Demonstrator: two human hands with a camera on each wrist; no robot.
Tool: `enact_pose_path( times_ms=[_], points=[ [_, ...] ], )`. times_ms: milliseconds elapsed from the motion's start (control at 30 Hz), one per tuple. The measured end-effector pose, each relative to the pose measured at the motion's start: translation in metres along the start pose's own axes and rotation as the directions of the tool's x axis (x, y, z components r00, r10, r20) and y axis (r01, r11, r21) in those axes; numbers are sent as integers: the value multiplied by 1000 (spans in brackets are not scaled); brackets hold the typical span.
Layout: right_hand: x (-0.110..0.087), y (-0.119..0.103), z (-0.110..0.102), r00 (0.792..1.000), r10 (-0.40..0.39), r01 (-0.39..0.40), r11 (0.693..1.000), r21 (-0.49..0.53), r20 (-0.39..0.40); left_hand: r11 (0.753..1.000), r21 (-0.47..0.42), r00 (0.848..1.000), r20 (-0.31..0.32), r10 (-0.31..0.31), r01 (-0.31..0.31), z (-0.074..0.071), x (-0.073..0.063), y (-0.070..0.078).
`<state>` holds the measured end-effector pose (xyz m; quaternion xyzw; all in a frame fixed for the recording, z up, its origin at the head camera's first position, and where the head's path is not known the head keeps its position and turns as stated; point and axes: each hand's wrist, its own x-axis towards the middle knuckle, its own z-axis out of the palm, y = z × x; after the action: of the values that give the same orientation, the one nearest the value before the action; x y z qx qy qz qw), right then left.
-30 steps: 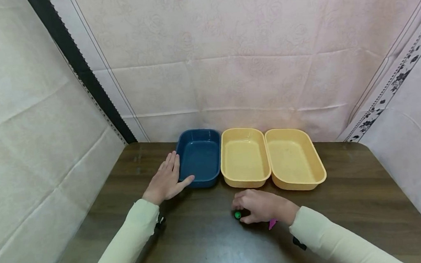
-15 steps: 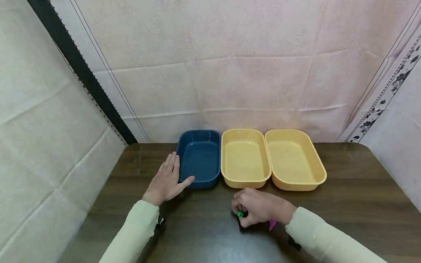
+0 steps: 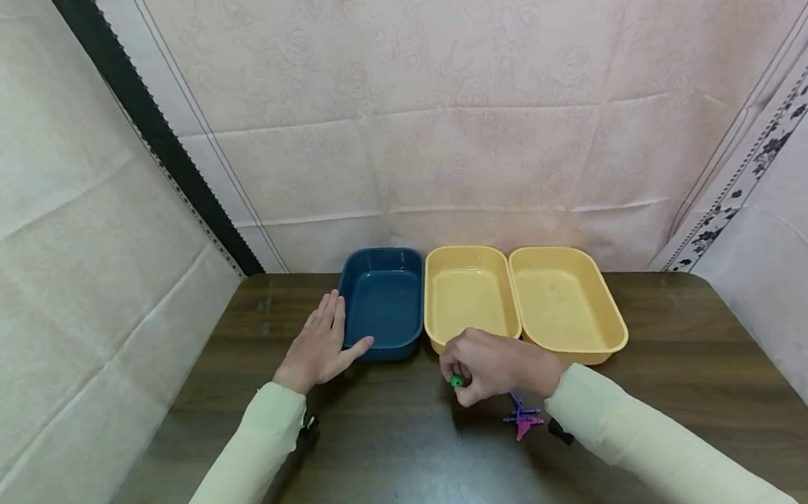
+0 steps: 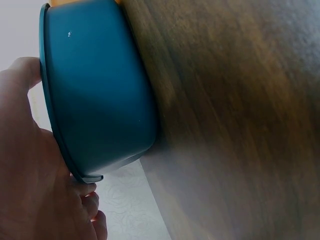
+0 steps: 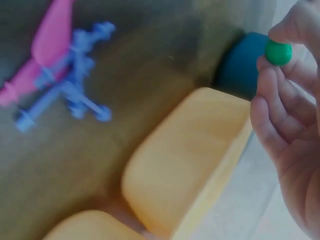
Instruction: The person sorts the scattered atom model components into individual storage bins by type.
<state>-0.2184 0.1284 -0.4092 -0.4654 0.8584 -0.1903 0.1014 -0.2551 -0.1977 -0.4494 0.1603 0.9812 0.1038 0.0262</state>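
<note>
Between the thumb and fingertips of my right hand (image 3: 494, 362) is a small green ball (image 5: 278, 53), pinched above the table in front of the middle yellow tub (image 3: 470, 294). My left hand (image 3: 315, 344) rests with straight fingers along the left side of a blue tub (image 3: 382, 297). Its thumb touches the near rim, as the left wrist view also shows. Under the right wrist lies a purple jointed piece (image 3: 522, 410) with a pink part (image 5: 52, 37) attached or touching; I cannot tell which.
A second yellow tub (image 3: 568, 302) stands at the right end of the row. All the tubs sit at the back of a brown wooden table (image 3: 393, 474), before a pale cloth wall (image 3: 435, 107). Cloth also hangs on both sides.
My right hand has gripped the green ball, lifted it from the table and moved toward the middle tub, uncovering more of the purple piece. The left hand stays put.
</note>
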Motion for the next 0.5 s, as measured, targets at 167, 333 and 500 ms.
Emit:
enact_pose_path(
  times_ms=[167, 333, 500],
  points=[
    [12, -2, -16, 1000, 6, -6, 999, -33, -21, 1000, 5, 1000, 1, -1, 1, 1, 0, -1],
    [23, 2, -31, 998, 39, -41, 998, -53, -43, 1000, 12, 1000, -6, 2, -2, 1, 1, -1],
    [35, 9, -39, 995, 70, -72, 997, -28, -66, 1000, 14, 1000, -10, 2, -2, 3, 2, -3]
  ],
)
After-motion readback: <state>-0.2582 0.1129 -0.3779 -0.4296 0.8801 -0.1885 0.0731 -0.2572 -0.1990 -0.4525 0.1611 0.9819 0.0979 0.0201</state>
